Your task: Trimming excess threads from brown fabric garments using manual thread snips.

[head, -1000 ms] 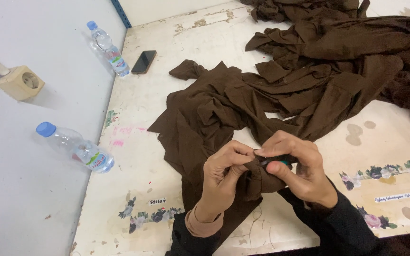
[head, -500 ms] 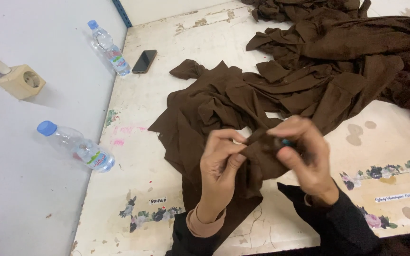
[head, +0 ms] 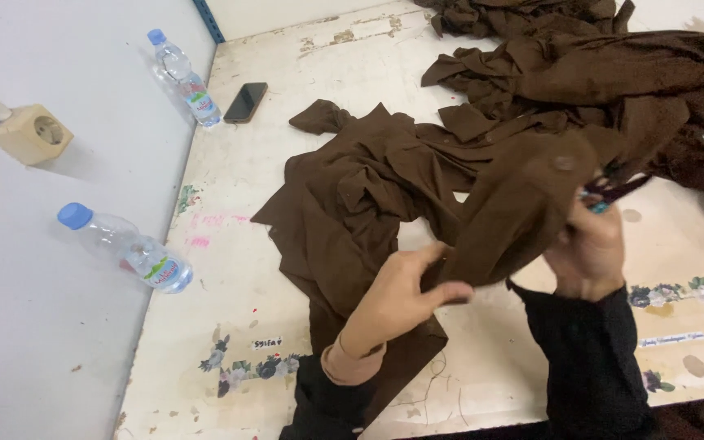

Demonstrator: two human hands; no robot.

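Since half a second ago, both hands have lifted and drawn apart, stretching a flap of the brown garment [head: 417, 187] that earlier sat bunched between them. The left hand [head: 397, 297] pinches the soft, matte fabric's lower edge; the right hand [head: 588, 248] grips its upper corner, by a round brown button [head: 564, 163]. The rest lies crumpled on the scuffed, paint-flecked white surface [head: 287, 147].

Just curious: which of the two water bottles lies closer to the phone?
The upper bottle, right beside the black phone; the other bottle lies well below, nearer the person.
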